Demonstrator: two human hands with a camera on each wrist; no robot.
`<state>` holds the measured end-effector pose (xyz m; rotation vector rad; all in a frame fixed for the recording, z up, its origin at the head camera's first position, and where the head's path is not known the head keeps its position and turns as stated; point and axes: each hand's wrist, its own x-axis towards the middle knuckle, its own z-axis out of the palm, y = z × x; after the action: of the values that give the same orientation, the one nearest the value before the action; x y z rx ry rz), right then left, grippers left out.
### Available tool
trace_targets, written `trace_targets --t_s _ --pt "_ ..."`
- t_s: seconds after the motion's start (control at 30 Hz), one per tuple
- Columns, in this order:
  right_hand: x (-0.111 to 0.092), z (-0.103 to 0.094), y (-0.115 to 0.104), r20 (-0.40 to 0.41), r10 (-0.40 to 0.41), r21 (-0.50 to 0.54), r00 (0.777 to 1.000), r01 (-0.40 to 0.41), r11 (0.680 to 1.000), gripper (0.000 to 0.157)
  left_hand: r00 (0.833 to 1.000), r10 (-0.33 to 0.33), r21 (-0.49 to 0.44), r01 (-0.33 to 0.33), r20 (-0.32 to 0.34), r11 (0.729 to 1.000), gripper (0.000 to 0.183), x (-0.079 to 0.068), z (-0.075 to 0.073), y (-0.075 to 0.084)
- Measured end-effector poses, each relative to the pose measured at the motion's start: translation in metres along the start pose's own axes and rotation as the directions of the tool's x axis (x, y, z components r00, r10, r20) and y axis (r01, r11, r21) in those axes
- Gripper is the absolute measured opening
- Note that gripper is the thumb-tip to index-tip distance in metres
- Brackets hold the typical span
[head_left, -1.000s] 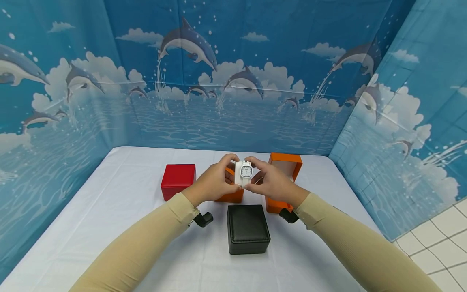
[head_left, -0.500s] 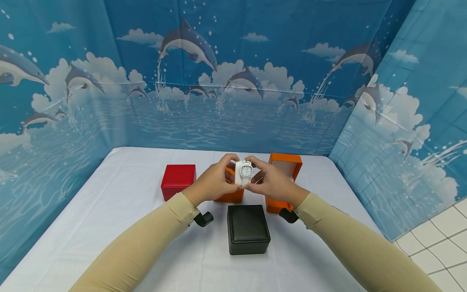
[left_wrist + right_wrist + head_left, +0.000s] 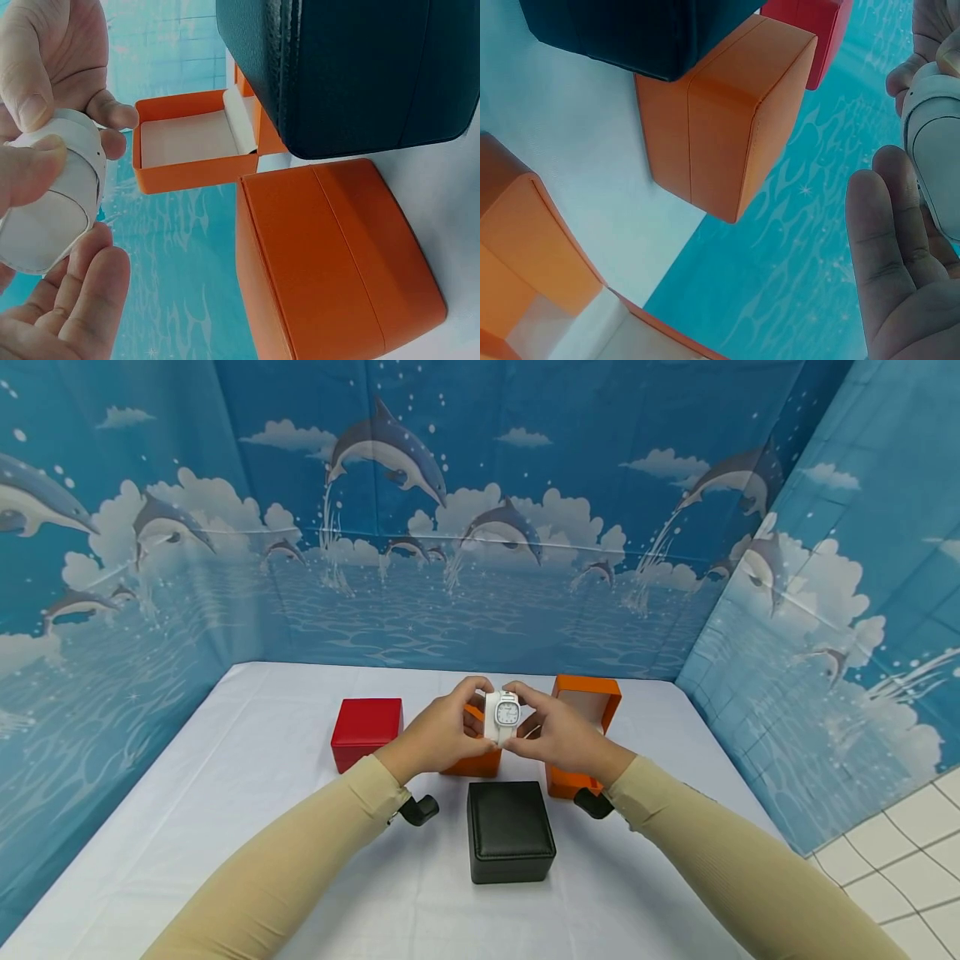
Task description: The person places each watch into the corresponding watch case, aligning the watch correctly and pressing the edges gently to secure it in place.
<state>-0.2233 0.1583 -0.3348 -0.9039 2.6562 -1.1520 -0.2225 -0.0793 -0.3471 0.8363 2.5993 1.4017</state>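
A white wristwatch (image 3: pixel 507 713) with a squarish dial faces up toward the head camera, wrapped round a white cushion (image 3: pixel 491 717). My left hand (image 3: pixel 441 731) grips the cushion from the left, thumb below and fingers above. From the other side, my right hand (image 3: pixel 564 733) pinches the watch and cushion between thumb and fingers. Both hands hold them above the table. In the left wrist view the white cushion (image 3: pixel 37 232) shows end-on between the thumbs and fingers. An orange box (image 3: pixel 472 766) behind the hands is partly hidden by them.
An orange box (image 3: pixel 587 693) with its lid raised stands at the right, its inside pale. A closed black box (image 3: pixel 512 828) sits in front of the hands, and a closed red box (image 3: pixel 366 727) at the left. A dolphin-print curtain (image 3: pixel 480 602) surrounds the white table (image 3: pixel 277 718).
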Motion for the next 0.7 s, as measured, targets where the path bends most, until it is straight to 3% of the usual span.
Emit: trace_targets --t_s 0.7 --pt "0.0003 -0.0019 0.0014 -0.008 0.004 0.008 1.000 -0.004 1.000 0.077 1.000 -0.022 0.027 0.022 -0.013 0.999 0.073 0.0019 0.0016 0.0029"
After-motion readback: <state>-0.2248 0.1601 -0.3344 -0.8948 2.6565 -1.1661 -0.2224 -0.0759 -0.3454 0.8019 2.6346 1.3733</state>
